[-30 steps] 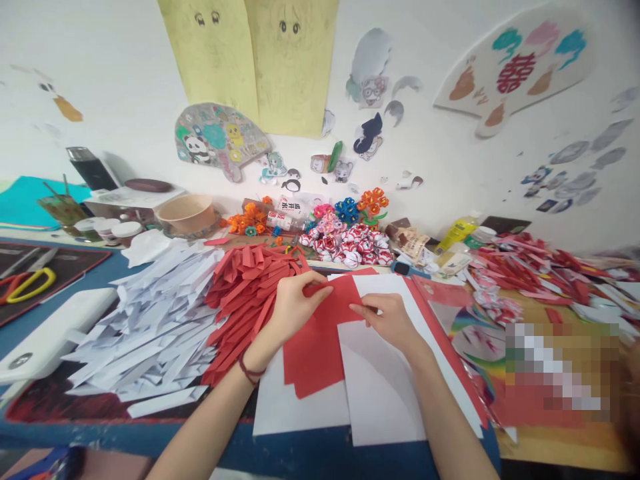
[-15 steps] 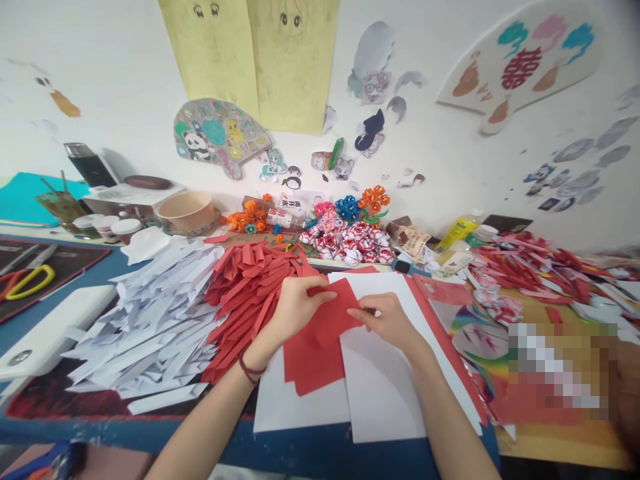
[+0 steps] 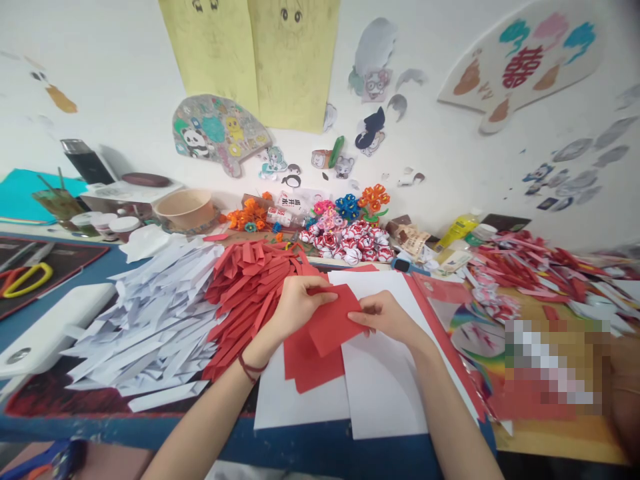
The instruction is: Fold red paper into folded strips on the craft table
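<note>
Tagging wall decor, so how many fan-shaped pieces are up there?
2: a panda fan, left of centre near the yellow sheets; a fan with red characters, upper right. Any beyond the frame can't be seen.

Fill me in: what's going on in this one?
A person holds a red sheet with both hands, the left hand at its upper left and the right hand at its right edge. Below it, more red paper lies over white paper. To the left are piles of red strips and white strips.
</note>
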`<state>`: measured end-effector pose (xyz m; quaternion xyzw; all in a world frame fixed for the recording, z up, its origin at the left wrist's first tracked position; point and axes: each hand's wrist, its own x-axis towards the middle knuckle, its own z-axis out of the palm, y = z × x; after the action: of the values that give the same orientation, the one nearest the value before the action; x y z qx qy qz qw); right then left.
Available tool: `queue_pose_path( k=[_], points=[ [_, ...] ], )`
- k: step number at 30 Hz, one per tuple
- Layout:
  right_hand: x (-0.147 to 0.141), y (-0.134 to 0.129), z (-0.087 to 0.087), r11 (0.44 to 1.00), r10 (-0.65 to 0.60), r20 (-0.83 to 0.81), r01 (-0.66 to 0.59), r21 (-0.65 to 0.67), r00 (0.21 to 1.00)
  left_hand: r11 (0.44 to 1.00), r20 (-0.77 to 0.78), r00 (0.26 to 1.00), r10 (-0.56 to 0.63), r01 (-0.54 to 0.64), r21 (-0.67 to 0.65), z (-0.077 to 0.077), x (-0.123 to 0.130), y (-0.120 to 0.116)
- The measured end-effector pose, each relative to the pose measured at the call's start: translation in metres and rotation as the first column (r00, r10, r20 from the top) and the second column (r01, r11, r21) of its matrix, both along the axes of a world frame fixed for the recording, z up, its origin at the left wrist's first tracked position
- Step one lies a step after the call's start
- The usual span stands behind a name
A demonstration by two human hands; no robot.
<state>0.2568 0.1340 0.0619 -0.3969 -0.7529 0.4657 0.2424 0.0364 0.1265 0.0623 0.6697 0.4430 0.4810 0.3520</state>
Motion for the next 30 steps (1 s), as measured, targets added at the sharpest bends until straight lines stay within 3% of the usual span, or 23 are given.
queue_pose_path(
  k=[9,14,17,20,23,26,30],
  points=[
    [-0.003,0.002,-0.006,0.998,-0.052,-0.003,0.052,0.022,0.999,1.000,-0.074,0.997,-0.031,0.031,0.000,-0.001,0.003,-0.002],
    [-0.004,0.005,-0.009,0.985,-0.122,-0.019,0.123,0.124,0.992,0.992,-0.185,0.978,0.092,-0.073,0.107,0.006,0.005,-0.005],
    [-0.001,0.006,-0.009,0.958,-0.210,-0.069,0.219,0.185,0.975,0.977,-0.105,0.980,0.172,-0.156,0.144,0.009,0.005,-0.003],
    [0.001,0.007,-0.008,0.919,-0.303,-0.162,0.333,0.213,0.939,0.975,0.019,0.978,0.208,-0.209,0.069,0.008,0.005,0.000],
    [0.001,0.008,-0.008,0.871,-0.371,-0.250,0.429,0.242,0.894,0.993,0.198,0.979,0.055,-0.034,-0.111,0.005,0.010,0.000],
    [-0.001,0.007,-0.008,0.828,-0.410,-0.309,0.492,0.270,0.859,0.964,0.302,0.949,-0.085,0.155,-0.214,0.001,0.017,-0.003],
    [-0.006,0.006,-0.011,0.825,-0.398,-0.361,0.501,0.260,0.843,0.961,0.287,0.955,-0.072,0.144,-0.237,-0.006,0.024,-0.006]
  ],
)
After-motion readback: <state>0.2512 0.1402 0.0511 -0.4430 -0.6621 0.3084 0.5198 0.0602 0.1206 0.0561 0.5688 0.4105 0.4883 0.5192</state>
